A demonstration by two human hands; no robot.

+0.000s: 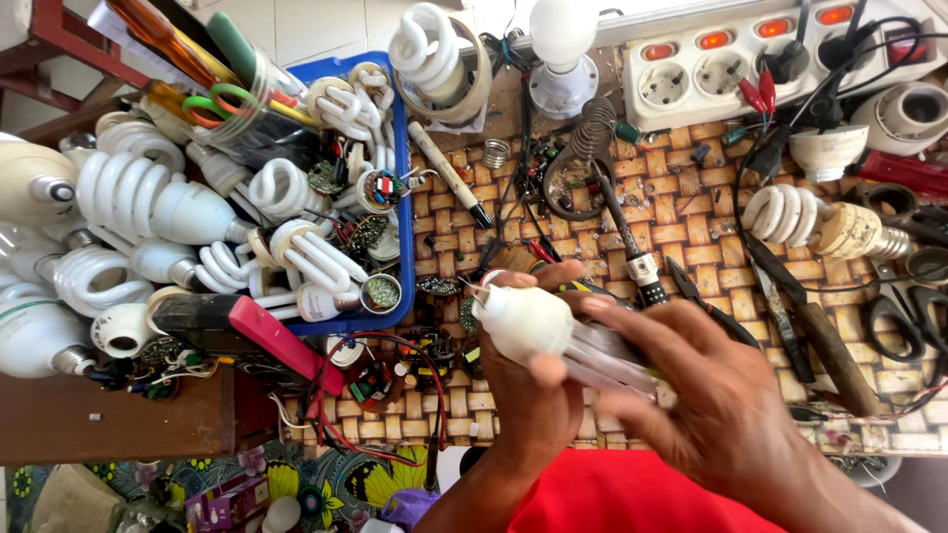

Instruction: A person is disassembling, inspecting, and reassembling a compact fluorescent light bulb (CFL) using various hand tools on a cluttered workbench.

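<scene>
Both hands clasp white-based compact fluorescent lamp point(538, 326): left hand point(528, 395) closed around base, right hand point(716, 395) gripping glass tubes, above woven mat point(681, 212).

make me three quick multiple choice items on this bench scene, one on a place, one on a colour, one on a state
1. Where does the blue tray of spiral lamps lie?
A. Left of the hands
B. Right of the power strip
C. Under the scissors

2. What colour are the lit switches on the power strip?
A. Green
B. Red-orange
C. Blue

3. How is the white lamp in the middle held?
A. It lies alone on the mat
B. One hand pinches it
C. Both hands grip it

Answers:
1 A, the tray sits on the left of the woven mat, with the hands nearer the middle.
2 B, the switches glow red-orange.
3 C, the left hand wraps the base and the right hand grasps the tube end.
</scene>
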